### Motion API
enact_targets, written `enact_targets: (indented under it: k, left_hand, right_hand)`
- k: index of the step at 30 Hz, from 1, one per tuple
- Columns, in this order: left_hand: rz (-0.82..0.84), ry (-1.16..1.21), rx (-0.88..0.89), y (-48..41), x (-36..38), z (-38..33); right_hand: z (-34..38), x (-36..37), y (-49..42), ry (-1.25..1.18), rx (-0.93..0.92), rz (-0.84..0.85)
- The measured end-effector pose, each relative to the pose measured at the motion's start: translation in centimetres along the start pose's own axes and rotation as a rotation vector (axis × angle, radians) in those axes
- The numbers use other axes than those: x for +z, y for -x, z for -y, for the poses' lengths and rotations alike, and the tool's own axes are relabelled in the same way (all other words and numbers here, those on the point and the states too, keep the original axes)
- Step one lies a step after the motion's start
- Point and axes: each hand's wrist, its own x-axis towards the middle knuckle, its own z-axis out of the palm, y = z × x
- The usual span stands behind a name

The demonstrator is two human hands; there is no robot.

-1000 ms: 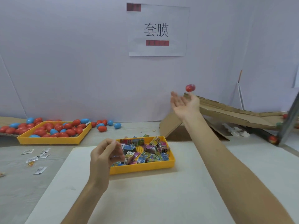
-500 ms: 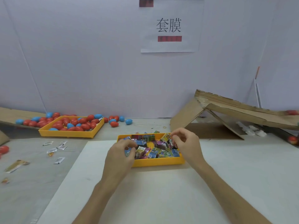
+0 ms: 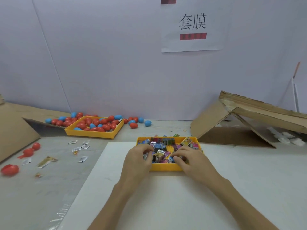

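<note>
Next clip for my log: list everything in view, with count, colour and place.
near tray: one, yellow, on the white board's far edge
packets: many, multicoloured, in the near tray
far tray: one, yellow, back left
eggs: dozens, red and blue, in and around the far tray
red shells: a few, blurred, far left of the table
sachets: about six, white, on the grey table left of the board
white board: one, under the arms
cardboard ramp: one, brown, right
cardboard sheet: one, brown, left
sign: one, white paper, on the wall
left hand, right hand: fingers curled among the packets; grip unclear
</note>
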Motion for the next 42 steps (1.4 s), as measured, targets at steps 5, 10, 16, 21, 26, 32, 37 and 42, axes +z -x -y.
enact_targets:
  k: [5, 10, 16, 21, 26, 32, 37, 42]
  left_hand:
    - [-0.066, 0.035, -0.069, -2.5, -1.6, 0.9]
    - [-0.026, -0.177, -0.196, -7.5, -4.2, 5.3]
    - [0.063, -0.52, -0.303, -12.0, -6.2, 11.6]
    - [0.065, -0.544, -0.296, -13.6, -5.5, 14.3]
    - [-0.164, -0.592, -0.226, -14.7, -5.6, 14.7]
    - [0.114, -0.719, -0.301, -18.0, -7.6, 16.0]
    - [0.139, -0.675, -0.354, -19.6, -7.4, 16.2]
    - [-0.198, -0.449, -0.304, -18.2, -6.4, 15.5]
  right_hand:
    - [0.0, 0.3, -0.4, -0.1, 0.115, -0.09]
    - [0.3, 0.2, -0.7, -0.112, 0.189, -0.111]
    - [0.4, 0.2, -0.5, -0.086, 0.197, -0.103]
    - [0.5, 0.1, -0.5, -0.079, 0.207, -0.102]
    - [0.5, 0.2, -0.8, -0.078, 0.235, -0.103]
    - [0.4, 0.5, -1.1, -0.06, 0.233, -0.134]
    - [0.7, 1.0, -1.0, -0.07, 0.163, -0.259]
    - [0.0, 1.1, -0.9, -0.136, 0.07, -0.402]
